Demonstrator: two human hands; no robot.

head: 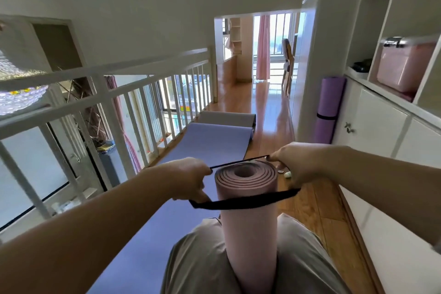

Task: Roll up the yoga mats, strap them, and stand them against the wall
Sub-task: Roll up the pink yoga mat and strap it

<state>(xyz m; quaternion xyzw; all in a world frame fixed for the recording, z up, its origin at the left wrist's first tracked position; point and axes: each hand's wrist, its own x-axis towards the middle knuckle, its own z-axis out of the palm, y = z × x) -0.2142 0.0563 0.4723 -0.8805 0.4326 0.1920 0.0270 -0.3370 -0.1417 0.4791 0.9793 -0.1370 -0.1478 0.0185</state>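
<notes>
Pink mat (248,198) rolled | left hand (188,179), right hand (293,164) pinch strap (241,203) round it | purple mat (328,107) strapped, standing | blue mat (210,141) lies flat

Matt, smooth foam rolled mat (248,210); black woven strap (243,203); glossy wood floor (269,107).

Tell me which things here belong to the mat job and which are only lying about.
Job: pink rolled mat; black strap, held around it by left hand and right hand; blue unrolled mat; purple strapped mat, standing upright.
Lying about: pink case; small white object; chandelier.
</notes>
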